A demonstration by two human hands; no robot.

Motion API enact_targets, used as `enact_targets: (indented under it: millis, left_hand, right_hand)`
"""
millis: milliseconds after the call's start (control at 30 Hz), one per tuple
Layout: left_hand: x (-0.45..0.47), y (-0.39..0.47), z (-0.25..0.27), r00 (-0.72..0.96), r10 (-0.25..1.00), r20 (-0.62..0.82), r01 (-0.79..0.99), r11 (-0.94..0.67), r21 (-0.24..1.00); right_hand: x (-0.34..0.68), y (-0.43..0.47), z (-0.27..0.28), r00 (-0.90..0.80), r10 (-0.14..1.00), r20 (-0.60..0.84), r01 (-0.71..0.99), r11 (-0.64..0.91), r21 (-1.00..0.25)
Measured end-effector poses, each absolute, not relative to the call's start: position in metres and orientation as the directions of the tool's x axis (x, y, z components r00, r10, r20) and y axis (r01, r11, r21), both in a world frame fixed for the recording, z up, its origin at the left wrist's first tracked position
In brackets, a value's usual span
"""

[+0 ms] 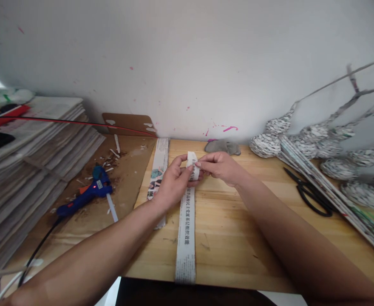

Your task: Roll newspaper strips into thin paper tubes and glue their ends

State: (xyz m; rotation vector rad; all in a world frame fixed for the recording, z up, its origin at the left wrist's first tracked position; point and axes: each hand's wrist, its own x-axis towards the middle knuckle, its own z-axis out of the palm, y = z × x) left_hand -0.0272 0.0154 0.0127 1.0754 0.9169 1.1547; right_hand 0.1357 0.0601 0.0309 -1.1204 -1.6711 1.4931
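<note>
A long newspaper strip with printed characters runs from the table's front edge up to my hands. My left hand pinches its far end, thumb on top and fingers beneath. From the other side, my right hand grips the same end between thumb and fingertips. That end is raised off the table, and its tip points up between the two hands. Left of it, partly behind my left forearm, lie more newspaper strips flat on the wood.
On cardboard at left lies a blue glue gun with a cord, beside a newspaper stack. At right are black scissors, rolled paper sticks and several woven paper gourd shapes. A grey cloth lies against the wall.
</note>
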Motion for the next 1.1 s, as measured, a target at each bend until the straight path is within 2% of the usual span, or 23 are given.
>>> enact_targets:
  millis: [367, 533, 667, 800, 967, 1100]
  left_hand:
    - [-0.0268, 0.0138, 0.0113, 0.204, 0.979, -0.007, -0.182, 0.045, 0.982]
    - [-0.0269, 0.0142, 0.0125, 0.213, 0.976, -0.052, -0.19, 0.093, 0.977]
    - [-0.0265, 0.0135, 0.0168, 0.213, 0.973, -0.09, -0.196, 0.133, 0.972]
    - [-0.0268, 0.0143, 0.0163, 0.191, 0.978, -0.085, -0.202, 0.124, 0.971]
    - [-0.028, 0.016, 0.0124, 0.172, 0.983, -0.064, -0.203, 0.099, 0.974]
    - [-0.0282, 0.0165, 0.0105, 0.17, 0.983, -0.064, -0.18, 0.095, 0.979]
  right_hand:
    - [0.1358, 0.0624, 0.0279, -0.322, 0.947, 0.0, 0.209, 0.071, -0.975]
    - [0.1326, 0.0615, 0.031, -0.277, 0.959, -0.063, 0.138, -0.026, -0.99]
    - [0.1297, 0.0613, 0.0337, -0.281, 0.952, -0.122, 0.053, -0.112, -0.992]
    - [0.1325, 0.0616, 0.0359, -0.299, 0.938, -0.176, 0.054, -0.168, -0.984]
    - [0.1385, 0.062, 0.0342, -0.408, 0.899, -0.159, 0.145, -0.108, -0.983]
    - [0.1386, 0.063, 0.0297, -0.415, 0.898, -0.147, 0.171, -0.082, -0.982]
